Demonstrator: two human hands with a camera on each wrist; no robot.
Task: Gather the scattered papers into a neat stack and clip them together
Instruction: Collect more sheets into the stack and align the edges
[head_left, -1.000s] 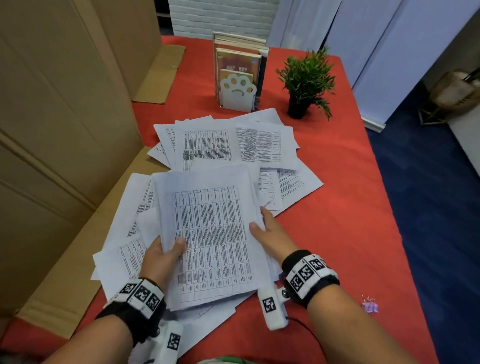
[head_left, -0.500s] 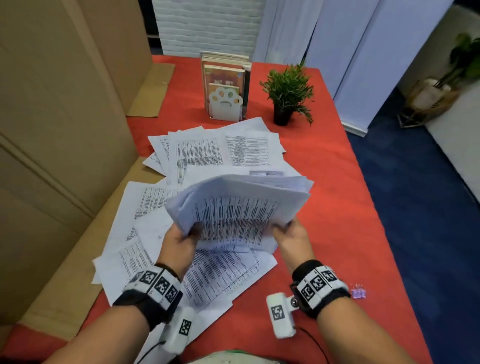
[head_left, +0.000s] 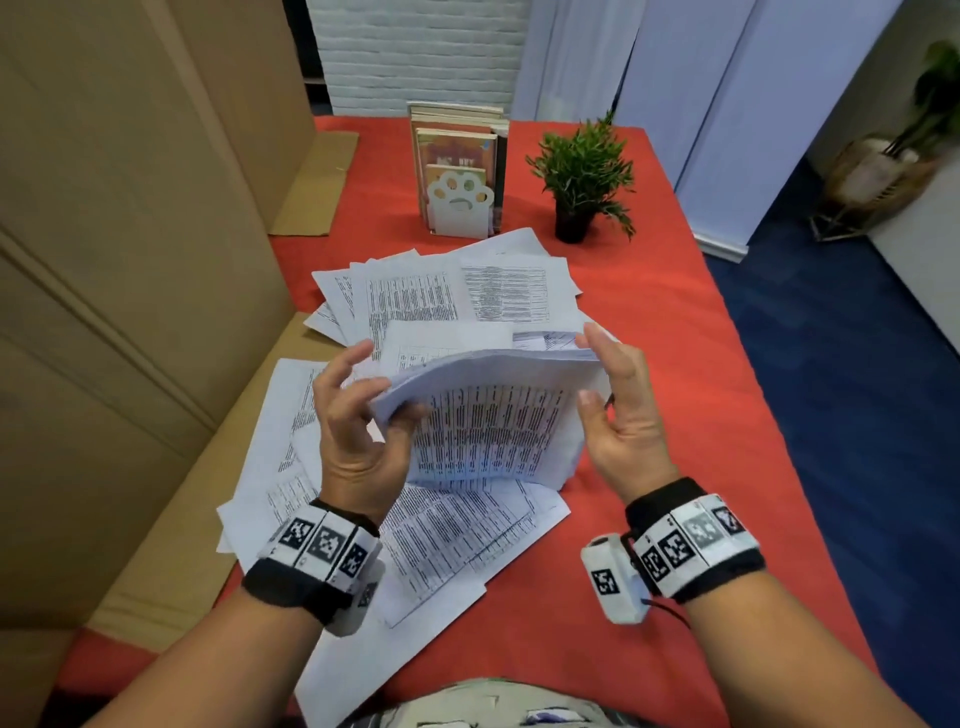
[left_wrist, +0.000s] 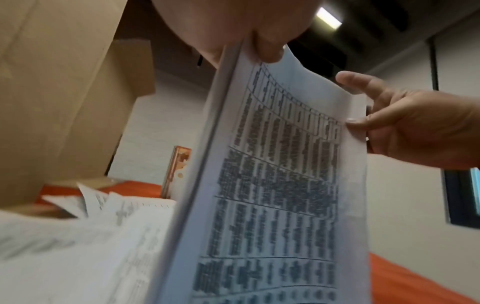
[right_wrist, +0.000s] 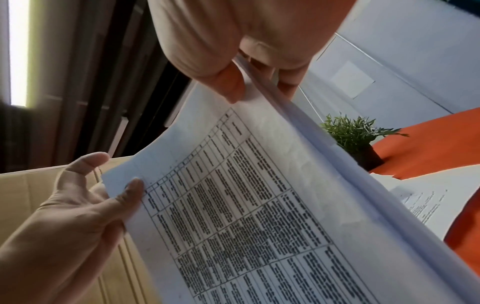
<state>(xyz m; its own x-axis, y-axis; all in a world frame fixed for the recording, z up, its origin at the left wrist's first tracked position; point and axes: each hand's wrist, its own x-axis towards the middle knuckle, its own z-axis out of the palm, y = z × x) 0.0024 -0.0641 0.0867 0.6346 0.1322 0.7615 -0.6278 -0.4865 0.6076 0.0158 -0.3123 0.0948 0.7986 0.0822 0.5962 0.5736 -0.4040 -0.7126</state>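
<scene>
- Sheets (head_left: 457, 540) are spread loose on the red tablecloth (head_left: 675, 364) at the near edge, partly under the wrists.
- Above them a gathered stack of papers (head_left: 493, 426) is held on edge, printed face toward the viewer.
- The stack's left side is pinched by the left hand (head_left: 358, 431), thumb in front, fingers behind.
- Its right side is gripped by the right hand (head_left: 618, 410) in like manner.
- More scattered pages (head_left: 447, 291) lie beyond.
- Farther off stand a bookend with books (head_left: 460, 202) and, to its right, a potted plant (head_left: 582, 176).
</scene>
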